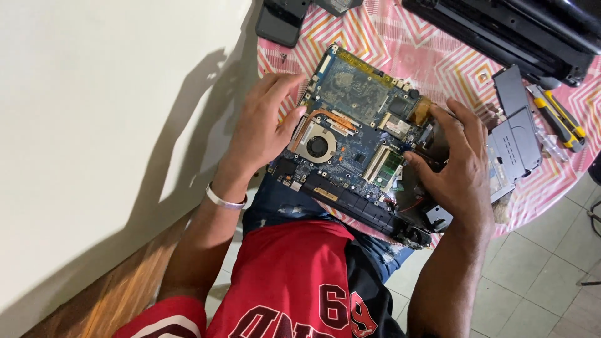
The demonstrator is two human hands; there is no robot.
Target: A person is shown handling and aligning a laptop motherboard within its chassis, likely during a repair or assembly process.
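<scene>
From the head camera I look straight down on a blue laptop motherboard [357, 134] lying flat on the pink zigzag tablecloth [432, 56], its near edge hanging just past the table rim above my lap, which keeps the whole board within easy reach.

My left hand [260, 128] rests at the board's left edge, fingers spread and thumb laid beside the round cooling fan [318, 146]; I judge it is there to steady the board, pressing more than gripping. My right hand [457, 166] curls over the right end, fingertips touching near the memory slot [387, 166] and the palm covering a dark part beneath; whether it actually clasps anything there I cannot tell.

A grey cover panel [516, 128] lies just right of that hand, and a yellow-handled utility knife [560, 116] sits beyond it, set aside yet near. The black laptop base [519, 31] lies along the far edge, well clear of the board.
</scene>
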